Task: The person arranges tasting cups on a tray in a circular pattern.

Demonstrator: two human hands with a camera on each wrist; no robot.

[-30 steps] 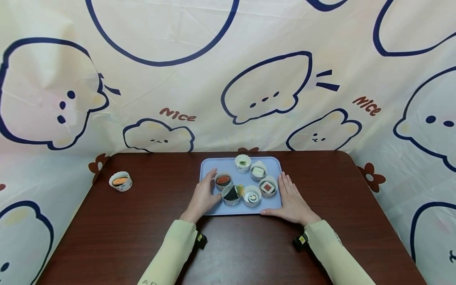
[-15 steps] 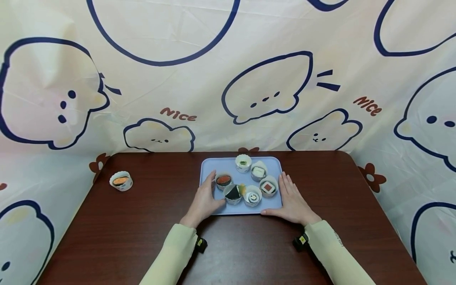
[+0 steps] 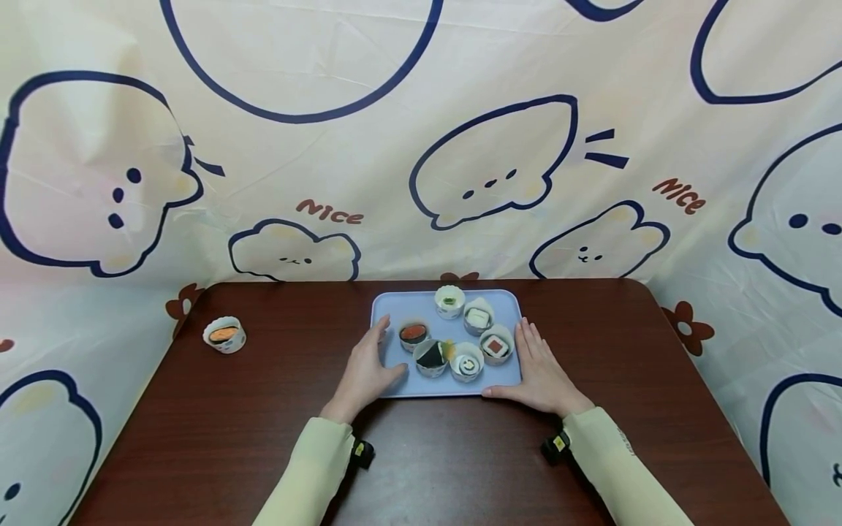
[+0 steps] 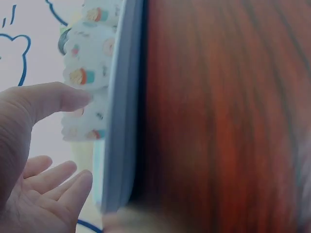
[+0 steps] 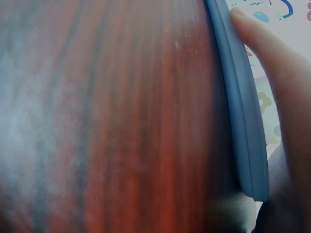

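My left hand hovers at the left edge of a light blue tray, thumb and fingers spread and holding nothing. Just right of its fingers stand a paper cup with a red-topped sushi piece and a paper cup with a dark triangular rice ball. In the left wrist view, the thumb overlaps a printed paper cup behind the tray's rim. Fingers straight, my right hand rests along the tray's right edge, its thumb at the front rim in the right wrist view.
Several more paper cups share the tray, among them a white roll cup, a red-square cup and a green-topped cup. Far left on the brown table stands a cup with an orange-topped piece. A patterned cloth hangs behind.
The rice ball cup has shifted slightly right, against the neighbouring cups. My left hand has since drawn back to the left, away from the cups. My right hand has stayed put.
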